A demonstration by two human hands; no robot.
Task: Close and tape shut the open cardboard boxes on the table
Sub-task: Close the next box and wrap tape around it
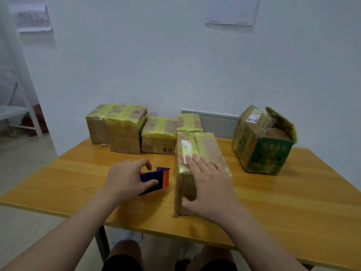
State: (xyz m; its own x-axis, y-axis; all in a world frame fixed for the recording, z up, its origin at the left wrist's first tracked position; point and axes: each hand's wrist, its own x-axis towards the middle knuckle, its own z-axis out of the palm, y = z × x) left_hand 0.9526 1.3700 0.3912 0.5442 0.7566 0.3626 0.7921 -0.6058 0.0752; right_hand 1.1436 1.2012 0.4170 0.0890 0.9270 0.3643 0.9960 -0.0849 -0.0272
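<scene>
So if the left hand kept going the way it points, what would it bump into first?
Probably the long brown yellow-taped cardboard box under the right hand, though depth is unclear.

The long brown box point(207, 147) lies closed on the bench point(293, 202) in front of me. It has yellowish tape along its top seam and a white label, and my right hand point(207, 184) rests flat on its near end. Just left of it is the blue and orange tape dispenser point(158, 178), with the fingers of my left hand point(125, 178) curled round it. Well apart on the right, the green-printed box point(261, 153) is open, one flap raised. At the far edge are a big taped box point(121, 130), a small taped box point(158, 139) and a third taped box point(188, 123).
</scene>
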